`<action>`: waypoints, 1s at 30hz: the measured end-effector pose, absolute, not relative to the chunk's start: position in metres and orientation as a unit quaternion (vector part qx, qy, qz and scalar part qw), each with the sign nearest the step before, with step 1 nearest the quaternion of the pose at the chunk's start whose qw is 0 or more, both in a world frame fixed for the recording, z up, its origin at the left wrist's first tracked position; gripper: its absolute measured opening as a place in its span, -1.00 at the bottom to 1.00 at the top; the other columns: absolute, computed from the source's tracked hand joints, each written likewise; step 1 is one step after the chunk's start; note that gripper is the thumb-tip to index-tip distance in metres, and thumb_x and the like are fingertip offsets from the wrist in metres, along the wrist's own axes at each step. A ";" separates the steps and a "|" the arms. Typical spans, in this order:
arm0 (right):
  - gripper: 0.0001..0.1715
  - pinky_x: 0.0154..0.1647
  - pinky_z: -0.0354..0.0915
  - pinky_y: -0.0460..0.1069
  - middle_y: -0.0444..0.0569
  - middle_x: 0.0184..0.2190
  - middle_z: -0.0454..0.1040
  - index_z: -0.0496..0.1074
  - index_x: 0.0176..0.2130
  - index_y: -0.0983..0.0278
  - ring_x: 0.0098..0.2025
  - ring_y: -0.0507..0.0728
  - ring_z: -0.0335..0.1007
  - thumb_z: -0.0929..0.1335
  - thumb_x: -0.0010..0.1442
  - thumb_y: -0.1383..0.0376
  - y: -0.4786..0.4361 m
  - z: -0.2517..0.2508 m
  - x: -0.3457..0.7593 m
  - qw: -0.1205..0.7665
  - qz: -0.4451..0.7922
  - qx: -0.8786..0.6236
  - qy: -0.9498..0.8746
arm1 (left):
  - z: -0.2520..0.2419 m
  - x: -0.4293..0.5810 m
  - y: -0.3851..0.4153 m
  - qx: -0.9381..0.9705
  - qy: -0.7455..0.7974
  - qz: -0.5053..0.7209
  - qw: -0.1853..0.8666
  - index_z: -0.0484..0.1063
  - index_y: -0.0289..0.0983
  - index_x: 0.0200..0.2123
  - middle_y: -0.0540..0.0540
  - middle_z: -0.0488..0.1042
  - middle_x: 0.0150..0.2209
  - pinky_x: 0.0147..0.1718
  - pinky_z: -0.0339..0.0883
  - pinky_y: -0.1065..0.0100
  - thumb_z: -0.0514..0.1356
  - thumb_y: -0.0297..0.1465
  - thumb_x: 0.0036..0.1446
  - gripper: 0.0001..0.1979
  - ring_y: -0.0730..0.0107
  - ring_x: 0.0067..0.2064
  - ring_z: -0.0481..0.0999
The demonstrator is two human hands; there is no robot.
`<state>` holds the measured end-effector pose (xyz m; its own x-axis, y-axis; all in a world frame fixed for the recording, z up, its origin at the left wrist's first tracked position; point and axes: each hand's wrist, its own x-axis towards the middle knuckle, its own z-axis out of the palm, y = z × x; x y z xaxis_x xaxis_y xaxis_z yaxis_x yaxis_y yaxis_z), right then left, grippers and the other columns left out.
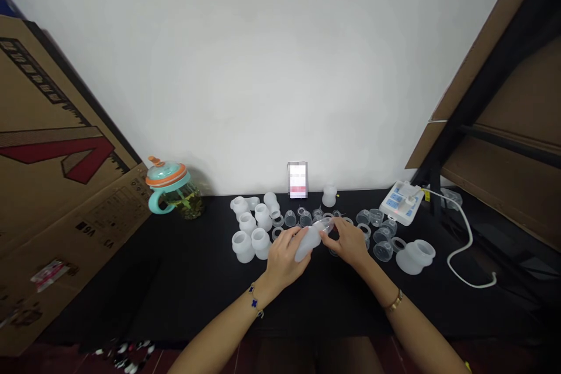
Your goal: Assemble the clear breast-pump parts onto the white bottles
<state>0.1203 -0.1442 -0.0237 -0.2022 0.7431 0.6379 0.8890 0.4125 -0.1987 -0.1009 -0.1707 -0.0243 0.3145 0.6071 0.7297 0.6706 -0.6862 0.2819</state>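
A black table (pixel 197 280) runs along the white wall, with a teal and orange handled cup (pixel 173 190) near its left end. Around the middle stands a cluster of white bottles (pixel 252 228), with clear caps (pixel 377 234) and rings scattered just to their right. Further right lie a wide white part (pixel 416 256) and a white device (pixel 401 203) with its cable (pixel 464 245).

Desk layout, crowded around mid-frame
The frosted plastic bottle (pixel 309 241) lies centre frame between left hand (pixel 287 257) and right hand (pixel 348 243); white plastic bottles (pixel 252 228) cluster just left, clear plastic caps (pixel 377 234) right, teal handled cup (pixel 173 190) further left.
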 end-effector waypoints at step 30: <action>-0.49 -0.40 0.35 -0.02 0.07 -0.29 0.57 0.40 0.07 0.33 -0.38 0.17 0.51 0.32 0.30 0.04 -0.149 -0.022 0.119 0.413 -0.054 -0.475 -0.775 | -0.006 -0.105 -0.170 -0.693 -0.394 -0.443 -0.411 0.52 -0.32 0.06 -0.21 0.60 -0.01 0.02 0.40 0.13 0.25 -0.16 0.22 -0.56 0.02 -0.03 0.57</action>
<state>0.1186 -0.1488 -0.0224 -0.2067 0.6918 0.6919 0.7815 0.5422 -0.3086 -0.1051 -0.1697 -0.0057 0.2970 0.9101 0.2891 0.1822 -0.3512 0.9184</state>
